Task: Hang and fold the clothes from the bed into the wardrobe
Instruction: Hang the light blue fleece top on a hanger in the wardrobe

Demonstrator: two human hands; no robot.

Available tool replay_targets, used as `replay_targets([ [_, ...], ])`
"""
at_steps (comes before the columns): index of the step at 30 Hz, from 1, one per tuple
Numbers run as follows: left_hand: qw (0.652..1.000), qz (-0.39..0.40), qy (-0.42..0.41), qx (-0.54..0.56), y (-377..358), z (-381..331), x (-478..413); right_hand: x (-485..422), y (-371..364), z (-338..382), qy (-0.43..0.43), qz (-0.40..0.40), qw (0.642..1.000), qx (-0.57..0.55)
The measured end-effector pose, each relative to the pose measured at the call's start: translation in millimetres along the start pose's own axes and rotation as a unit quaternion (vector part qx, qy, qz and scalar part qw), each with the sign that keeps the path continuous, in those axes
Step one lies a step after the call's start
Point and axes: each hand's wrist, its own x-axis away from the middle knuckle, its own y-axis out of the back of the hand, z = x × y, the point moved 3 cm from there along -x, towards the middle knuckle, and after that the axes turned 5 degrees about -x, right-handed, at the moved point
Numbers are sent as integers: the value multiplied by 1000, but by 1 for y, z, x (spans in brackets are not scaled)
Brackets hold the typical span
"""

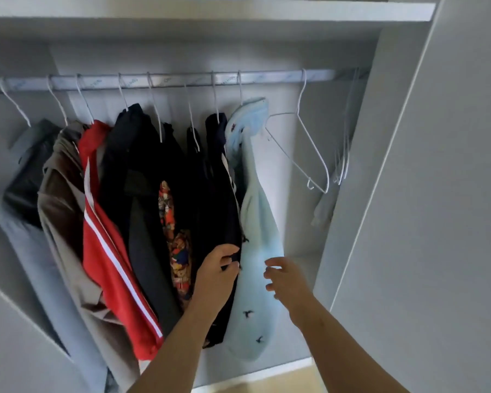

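Pinching w/ left hand (219,268) hem of dark garment (223,199), fingers curled on fabric. Holding right hand (287,279) slack, fingers spread, just beside light blue shirt (257,245), gripping nothing. Hanging on wardrobe rail (182,80) btwn dark garment & empty hanger (304,148): light blue shirt.

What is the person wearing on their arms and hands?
Nothing visible. The left hand and right hand are bare: no gloves, no rings that I can make out. The left forearm and right forearm are uncovered down to the frame's edge: no sleeves, watch or bracelet in view.
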Motion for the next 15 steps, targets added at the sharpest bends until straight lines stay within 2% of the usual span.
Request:
replay_targets([
  [8,978,150,140,25,-68,18,91,88,60,-95,-89,-92,990,-67],
  [12,949,261,175,-3,-111,29,141,135,88,-149,-152,-170,966,-119],
  [15,917,358,170,-43,-134,40,175,170,100,-185,-187,-245,941,-141],
])
